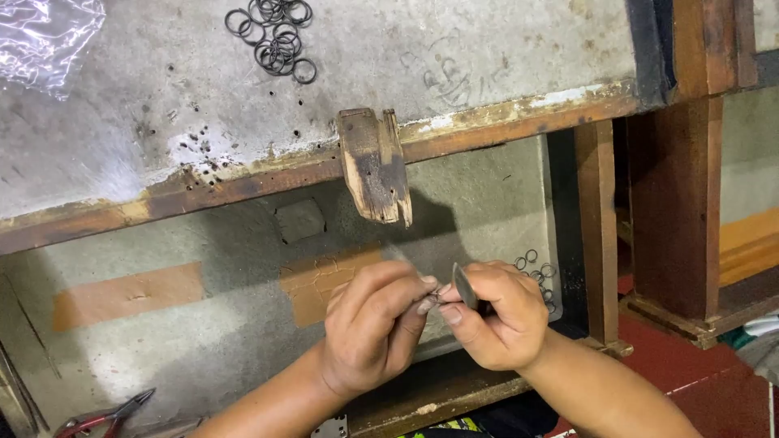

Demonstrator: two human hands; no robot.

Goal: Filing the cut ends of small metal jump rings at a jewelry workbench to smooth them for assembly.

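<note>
My left hand (375,323) and my right hand (499,312) meet in front of me, below a worn wooden peg (375,165) that sticks out from the bench edge. The right hand grips a small metal tool (464,285) with a flat grey tip. The left hand's fingertips pinch a tiny piece (432,298) against that tip; its shape is too small to tell. Several small dark metal rings (537,272) lie on the tray just behind my right hand.
A pile of dark metal rings (276,36) lies on the grey bench top (162,97) at the back. Crumpled clear plastic (45,36) sits at the top left. Red-handled pliers (101,415) lie at the lower left. Wooden bench legs (673,203) stand at right.
</note>
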